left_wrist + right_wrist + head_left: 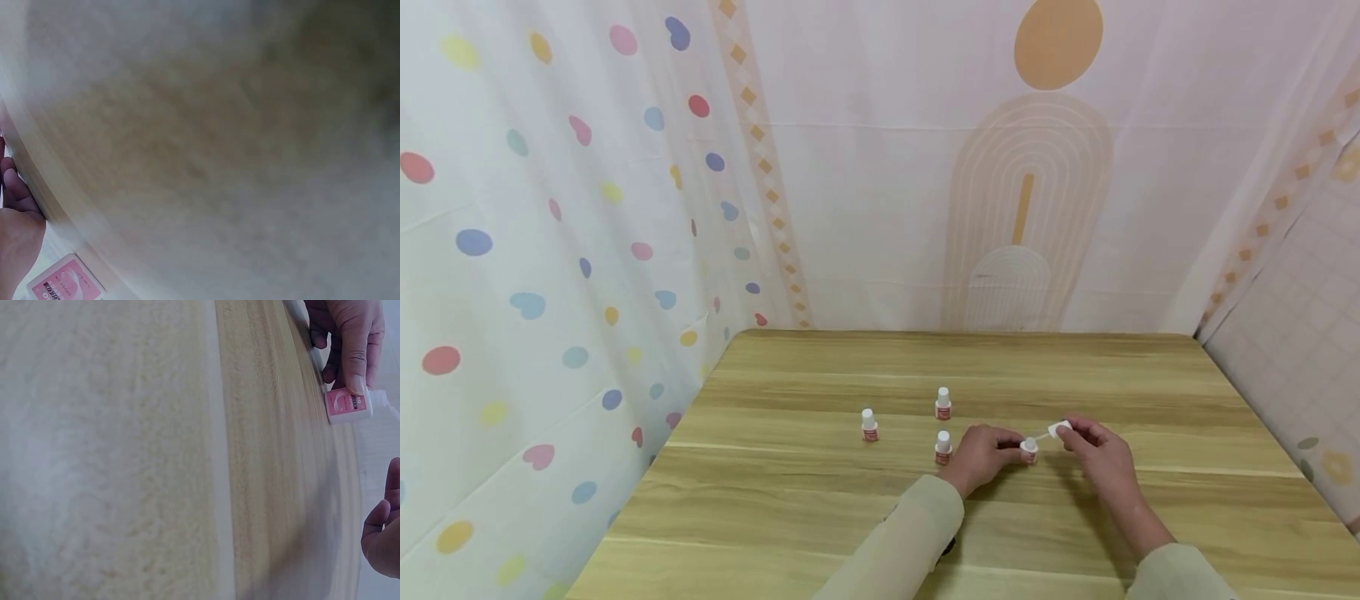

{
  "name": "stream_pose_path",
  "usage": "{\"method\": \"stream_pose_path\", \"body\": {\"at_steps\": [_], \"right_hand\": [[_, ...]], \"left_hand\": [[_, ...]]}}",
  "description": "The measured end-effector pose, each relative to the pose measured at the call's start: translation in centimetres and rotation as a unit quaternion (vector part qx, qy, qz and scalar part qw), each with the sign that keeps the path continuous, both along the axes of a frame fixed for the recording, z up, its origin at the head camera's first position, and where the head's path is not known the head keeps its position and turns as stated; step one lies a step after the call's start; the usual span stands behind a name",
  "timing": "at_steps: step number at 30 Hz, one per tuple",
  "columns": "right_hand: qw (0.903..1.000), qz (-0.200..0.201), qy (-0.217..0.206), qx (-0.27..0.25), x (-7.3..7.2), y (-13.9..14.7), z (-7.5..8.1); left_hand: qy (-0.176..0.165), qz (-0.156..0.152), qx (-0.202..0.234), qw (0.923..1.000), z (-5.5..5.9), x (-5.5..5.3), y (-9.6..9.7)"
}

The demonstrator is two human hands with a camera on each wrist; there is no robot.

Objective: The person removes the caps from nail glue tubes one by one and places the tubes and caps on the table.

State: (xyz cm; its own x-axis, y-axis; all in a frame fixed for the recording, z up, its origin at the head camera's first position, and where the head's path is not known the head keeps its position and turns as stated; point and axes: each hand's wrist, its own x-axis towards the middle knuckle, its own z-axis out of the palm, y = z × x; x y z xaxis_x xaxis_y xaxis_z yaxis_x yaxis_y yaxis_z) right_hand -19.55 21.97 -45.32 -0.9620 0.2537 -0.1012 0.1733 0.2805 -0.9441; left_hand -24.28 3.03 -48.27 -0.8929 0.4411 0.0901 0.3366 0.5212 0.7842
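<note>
My left hand [982, 458] pinches a small white glue bottle [1029, 456] with a pink label, upright on the table. The bottle's neck is uncapped. To its right, my right hand [1103, 463] holds the white brush cap [1060, 428] between thumb and fingers. The cap's thin stem slants down left toward the bottle's mouth; whether its tip is inside cannot be told. In the right wrist view the left thumb presses the glue bottle [349, 406] near its label, and part of the right hand [386, 534] shows at the edge.
Three capped bottles of the same kind stand left of my hands: one close by the left wrist [943, 450], one behind it [943, 405], one farther left [869, 427]. The wooden table [760, 500] reaches back to a patterned curtain [865, 208].
</note>
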Motion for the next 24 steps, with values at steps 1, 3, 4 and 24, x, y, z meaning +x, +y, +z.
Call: {"method": "stream_pose_path", "body": {"at_steps": [1, 3, 4, 24], "right_hand": [[1.0000, 0.000, -0.001, 0.000, 0.0, 0.0, 0.0], [1.0000, -0.001, -0.003, -0.003, 0.0, 0.1, -0.1], [1.0000, -0.001, -0.004, -0.005, 0.1, 0.1, -0.1], [0.9934, 0.005, -0.014, -0.114, 0.1, 1.5, -0.6]], "left_hand": [[0.000, 0.000, -0.001, 1.0000, 0.0, 0.0, 0.0], [0.003, 0.000, -0.004, 1.0000, 0.0, 0.0, 0.0], [0.005, 0.000, -0.006, 1.0000, 0.0, 0.0, 0.0], [-0.007, 0.006, -0.007, 0.9999, 0.5, 0.4, 0.0]]}}
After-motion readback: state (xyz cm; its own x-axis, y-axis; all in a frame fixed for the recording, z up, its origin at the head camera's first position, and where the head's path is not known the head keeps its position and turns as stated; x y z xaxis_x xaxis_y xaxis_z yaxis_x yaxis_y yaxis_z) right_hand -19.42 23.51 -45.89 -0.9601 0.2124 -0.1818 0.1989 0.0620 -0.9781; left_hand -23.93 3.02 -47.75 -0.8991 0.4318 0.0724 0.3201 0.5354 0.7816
